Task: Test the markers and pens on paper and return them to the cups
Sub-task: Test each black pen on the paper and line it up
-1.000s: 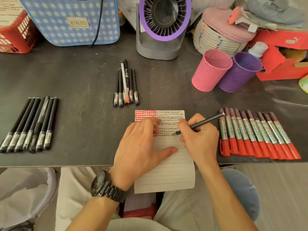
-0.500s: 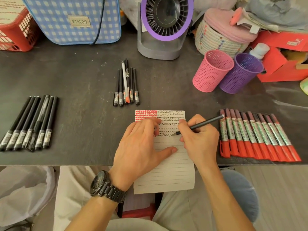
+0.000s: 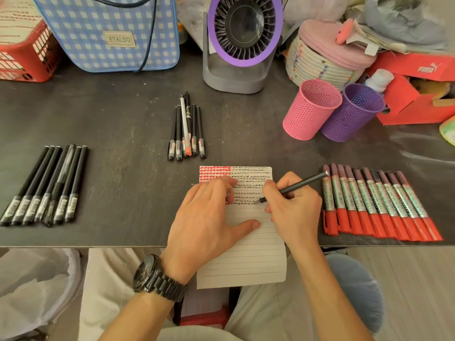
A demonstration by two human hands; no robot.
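A lined sheet of paper [image 3: 251, 257] lies at the table's front edge, with red and black test marks across its top. My left hand [image 3: 206, 217] presses flat on the paper. My right hand [image 3: 293, 210] grips a black pen [image 3: 300, 184], its tip touching the sheet just below the black marks. Several black pens [image 3: 44, 185] lie in a row at the left, and several more pens [image 3: 187, 131] lie in the middle. Red-capped markers [image 3: 379, 205] are lined up at the right. A pink cup [image 3: 311, 109] and a purple cup [image 3: 352, 113] stand behind them.
A purple-rimmed desk fan [image 3: 242, 43], a blue checked bag [image 3: 110, 30], a red basket [image 3: 22, 52], a rope basket [image 3: 327, 57] and a red shoebox [image 3: 418, 92] line the back of the dark table [image 3: 118, 112]. A white bag [image 3: 32, 291] sits below the table at the left.
The pen tip has barely shifted on the paper. Both hands stay where they were; the view has moved slightly.
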